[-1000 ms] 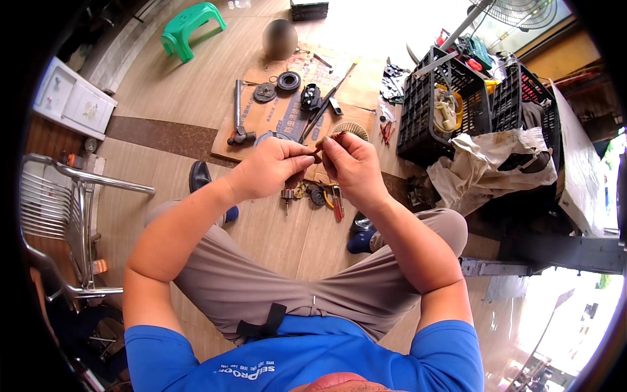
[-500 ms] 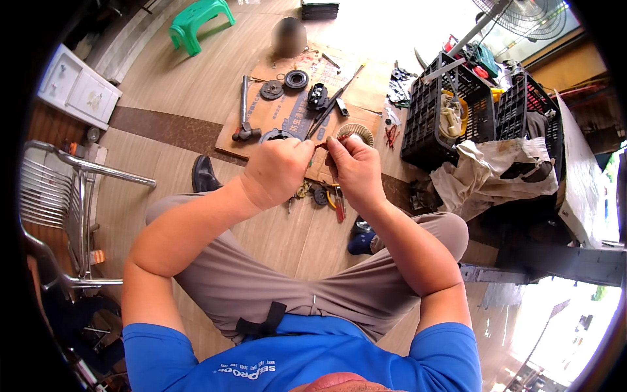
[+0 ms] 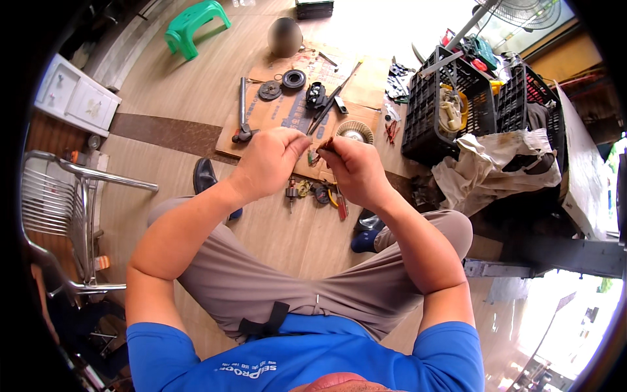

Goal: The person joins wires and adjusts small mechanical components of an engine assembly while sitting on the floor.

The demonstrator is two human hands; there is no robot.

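Observation:
My left hand [image 3: 269, 163] is raised over the near edge of a cardboard sheet [image 3: 230, 139]. Its fingers press together at the tips, and whatever is between them is hidden. A little to the right, my right hand [image 3: 358, 168] is closed, pinching a small dark brown piece [image 3: 329, 142] between thumb and fingers; its kind cannot be made out. A gap separates the two hands. Just beyond the right hand lies a ribbed round fan wheel [image 3: 356, 130]. On the floor below the hands are a small shafted metal part [image 3: 292, 191] and a red-handled tool [image 3: 342, 206].
A hammer [image 3: 245, 108], a black ring part [image 3: 294, 79], a grey disc [image 3: 269, 91] and a black housing [image 3: 316, 96] lie on the cardboard. Black crates [image 3: 424, 124] stand at the right with a draped cloth [image 3: 477, 170]. At left are a metal chair [image 3: 52, 202] and a green stool [image 3: 196, 26].
My hands were close together with a thin reddish-brown piece between them. Now they are apart, the left moved slightly left, and the brown piece stays in the right hand.

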